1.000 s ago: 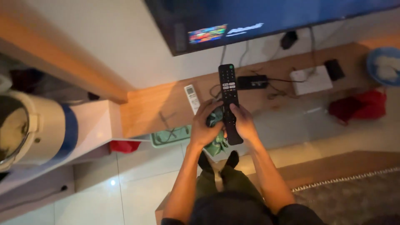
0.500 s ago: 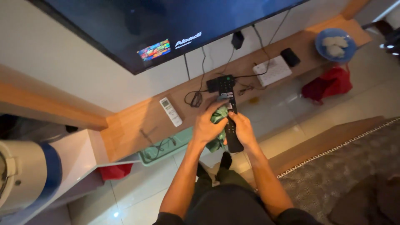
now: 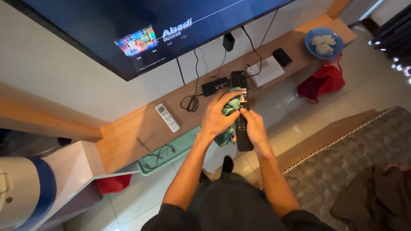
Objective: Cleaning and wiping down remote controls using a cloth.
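Head camera, looking down: a person stands on a pale tiled floor before a long wooden shelf and a wall-mounted television. The right hand is closed around the lower half of a long black remote control, holding it lengthwise above the shelf edge, thumb on its face. The left hand is clenched on a crumpled green cloth, pressing it against the left side of the remote's middle; a tail of cloth hangs below the hand.

On the shelf lie a white remote, well to the left of the hands, a small black box with cables, a white router-like box and a dark phone-shaped slab. A blue plate holding pale lumps sits at the shelf's far right, with a red bag on the floor below it. A mint-green tray rests under the shelf, and a patterned rug covers the floor at right.
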